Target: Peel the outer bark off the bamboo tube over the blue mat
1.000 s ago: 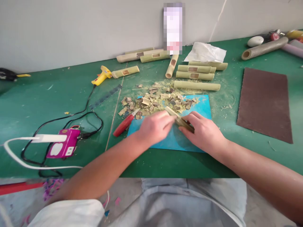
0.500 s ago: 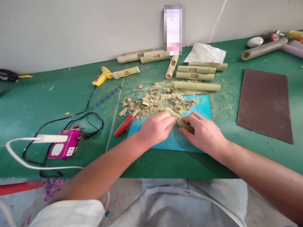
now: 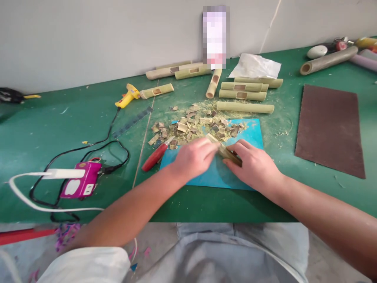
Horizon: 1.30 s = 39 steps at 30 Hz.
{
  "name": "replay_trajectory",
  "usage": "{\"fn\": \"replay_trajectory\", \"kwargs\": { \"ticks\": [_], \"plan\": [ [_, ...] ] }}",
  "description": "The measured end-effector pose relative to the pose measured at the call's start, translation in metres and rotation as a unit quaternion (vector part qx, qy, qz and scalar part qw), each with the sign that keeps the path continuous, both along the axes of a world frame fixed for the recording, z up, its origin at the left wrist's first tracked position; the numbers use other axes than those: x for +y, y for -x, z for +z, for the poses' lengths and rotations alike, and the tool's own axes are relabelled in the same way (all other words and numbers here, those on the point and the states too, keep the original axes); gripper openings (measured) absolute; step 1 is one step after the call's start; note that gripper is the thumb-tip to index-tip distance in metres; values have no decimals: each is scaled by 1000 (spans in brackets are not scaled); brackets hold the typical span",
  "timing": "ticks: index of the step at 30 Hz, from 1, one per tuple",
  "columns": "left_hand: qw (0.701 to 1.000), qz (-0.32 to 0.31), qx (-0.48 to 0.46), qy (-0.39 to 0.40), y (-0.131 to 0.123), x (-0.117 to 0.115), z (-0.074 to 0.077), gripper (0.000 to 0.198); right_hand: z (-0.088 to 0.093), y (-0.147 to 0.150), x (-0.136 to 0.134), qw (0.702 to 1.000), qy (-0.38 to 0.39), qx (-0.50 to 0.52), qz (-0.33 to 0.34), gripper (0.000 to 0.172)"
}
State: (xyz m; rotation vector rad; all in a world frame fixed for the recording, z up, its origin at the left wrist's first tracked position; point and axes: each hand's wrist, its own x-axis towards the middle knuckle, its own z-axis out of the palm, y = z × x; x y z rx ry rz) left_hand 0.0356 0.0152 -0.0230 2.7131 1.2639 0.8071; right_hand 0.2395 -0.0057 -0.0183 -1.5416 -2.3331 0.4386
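A short bamboo piece [image 3: 223,149] lies slanted on the blue cutting mat [image 3: 250,135]. My left hand [image 3: 193,159] is closed on its left part, fingers curled over it. My right hand [image 3: 255,165] grips its lower right end with bent fingers. A heap of bamboo chips [image 3: 191,127] and sawdust sits just behind both hands. A red-handled knife [image 3: 155,154] rests at the mat's left edge, a short way from my left hand.
Several cut bamboo tubes [image 3: 245,107] lie behind the mat on the green table [image 3: 59,122]. A yellow glue gun [image 3: 127,96], its black cord and a pink power strip [image 3: 79,184] are at left. Brown sandpaper [image 3: 330,127] lies at right, a white bag [image 3: 255,65] behind.
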Motion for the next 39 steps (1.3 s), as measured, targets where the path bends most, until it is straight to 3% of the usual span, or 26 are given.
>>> {"fn": "replay_trajectory", "kwargs": {
  "ticks": [3, 6, 10, 14, 17, 21, 25, 29, 33, 37, 39],
  "plan": [
    [1000, 26, -2, -12, 1, 1, 0, 26, 0, 0, 0, 1000, 4, -1, -5, 21],
    [1000, -20, 8, 10, 1, -1, 0, 26, 0, 0, 0, 1000, 9, 2, 1, 20],
    [1000, 30, -9, 2, 2, -1, 0, 26, 0, -1, -1, 1000, 6, -4, -11, 21],
    [1000, -13, 11, 6, 4, 0, 0, 25, -1, -1, -1, 1000, 6, 1, -3, 21],
    [999, 35, 1, -21, 5, 2, 0, 25, -1, -1, 0, 1000, 4, 0, -7, 21],
    [1000, -18, 12, -12, 5, 1, 0, 24, 0, -1, 0, 1000, 6, 3, -5, 21],
    [999, 29, 8, -18, 5, 1, 1, 25, 1, -1, 0, 1000, 15, 4, -9, 21],
    [999, -16, 36, -5, 3, -1, 4, 25, 2, -1, 0, 1000, 14, 4, -6, 20],
    [998, 37, 40, -16, 0, -1, 7, 28, 1, -2, 0, 1000, 9, 11, -8, 19],
    [999, -14, 46, -5, 0, -2, 6, 28, 0, -2, 1, 1000, 11, 17, -1, 18],
    [1000, 12, 26, -10, 1, -1, 4, 28, 0, -1, 1, 1000, 13, 11, -9, 18]
  ]
}}
